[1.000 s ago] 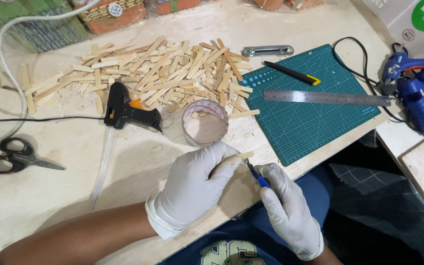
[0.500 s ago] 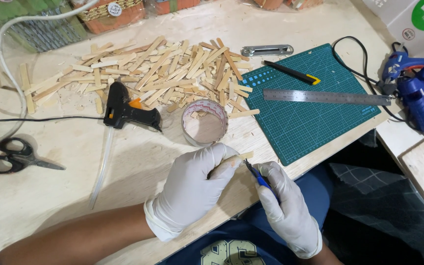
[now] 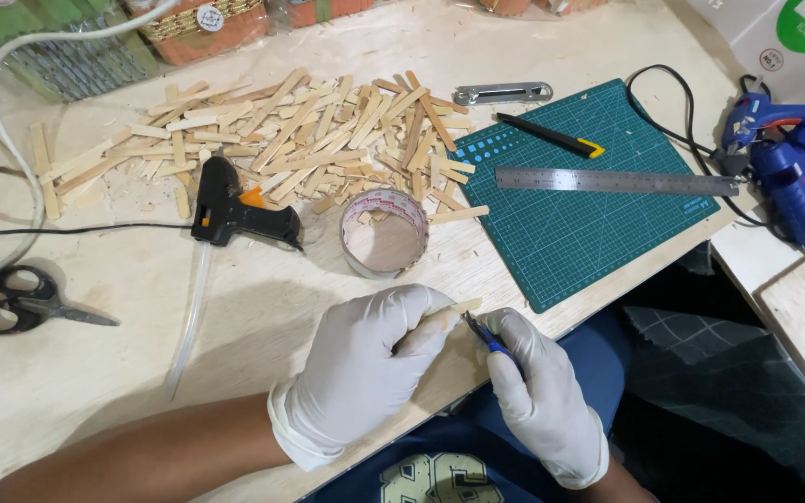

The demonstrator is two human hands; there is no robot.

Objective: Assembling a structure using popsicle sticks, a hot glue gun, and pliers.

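Both hands wear white gloves near the table's front edge. My left hand (image 3: 365,368) pinches a short wooden stick (image 3: 458,307), whose tip pokes out past the fingertips. My right hand (image 3: 542,401) grips a small blue-handled blade (image 3: 484,337), its point touching the stick from the right. Just beyond the hands stands a roll of clear tape (image 3: 385,233). A big heap of wooden sticks (image 3: 291,140) lies further back.
A black glue gun (image 3: 239,216) lies left of the tape, with black scissors (image 3: 25,303) at far left. A green cutting mat (image 3: 589,214) carries a steel ruler (image 3: 617,181) and a black-yellow cutter (image 3: 552,135). A blue glue gun (image 3: 784,158) sits far right.
The hands stay in nearly the same place. The blade tip has shifted slightly along the stick; nothing else on the table has moved.
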